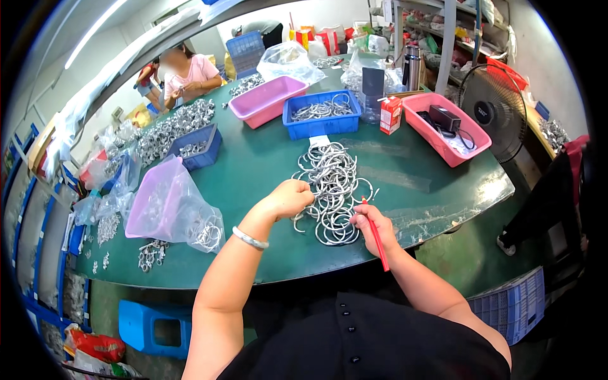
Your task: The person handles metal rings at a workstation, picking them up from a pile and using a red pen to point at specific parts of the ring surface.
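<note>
A heap of silver metal rings [329, 174], many of them open at one side, lies on the green table in front of me. My left hand [291, 198], with a silver bangle at its wrist, is closed at the left edge of the heap; its fingertips are turned away, so what it holds is hidden. At the heap's lower right, my right hand [375, 229] is closed round a slim red pen-like tool [380, 244]. The tool slants from the fingertips down toward my wrist. Whether a ring is also pinched in that hand is too small to tell.
Beyond the heap stands a blue basket [322, 128] of rings, beside pink tubs [253, 120] and a red-white carton [391, 115]. Bagged parts [206, 231] and a metal-parts pile [180, 130] lie left. A fan [491, 114] stands right. A person [190, 79] works across the table.
</note>
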### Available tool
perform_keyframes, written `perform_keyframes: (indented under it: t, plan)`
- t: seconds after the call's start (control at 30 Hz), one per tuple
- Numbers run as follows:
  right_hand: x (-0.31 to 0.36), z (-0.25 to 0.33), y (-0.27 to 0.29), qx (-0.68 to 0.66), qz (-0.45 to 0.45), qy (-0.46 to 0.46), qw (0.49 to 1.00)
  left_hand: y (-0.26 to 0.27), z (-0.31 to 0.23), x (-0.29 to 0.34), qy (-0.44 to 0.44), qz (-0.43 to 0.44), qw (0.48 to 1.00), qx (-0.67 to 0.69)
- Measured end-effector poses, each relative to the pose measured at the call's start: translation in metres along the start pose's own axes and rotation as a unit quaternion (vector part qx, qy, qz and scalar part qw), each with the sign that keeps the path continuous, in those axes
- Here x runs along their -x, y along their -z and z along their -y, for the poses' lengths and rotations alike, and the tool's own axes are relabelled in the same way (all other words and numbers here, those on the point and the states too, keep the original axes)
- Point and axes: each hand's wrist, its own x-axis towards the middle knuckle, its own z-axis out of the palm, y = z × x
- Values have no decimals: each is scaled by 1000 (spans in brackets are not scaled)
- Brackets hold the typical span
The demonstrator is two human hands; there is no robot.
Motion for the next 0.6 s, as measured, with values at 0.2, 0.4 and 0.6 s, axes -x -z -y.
perform_keyframes:
  t: [0.2,0.4,0.6]
  plan:
    - [3,16,-3,-63,-15,-12,998,-51,-12,34,-394,-184,858,-273]
    - [3,49,-5,-239,39,-78,967,-86,-8,57,-468,-324,763,-306]
    - [4,64,2,-281,65,-84,954,-84,18,82,-399,-413,810,-115]
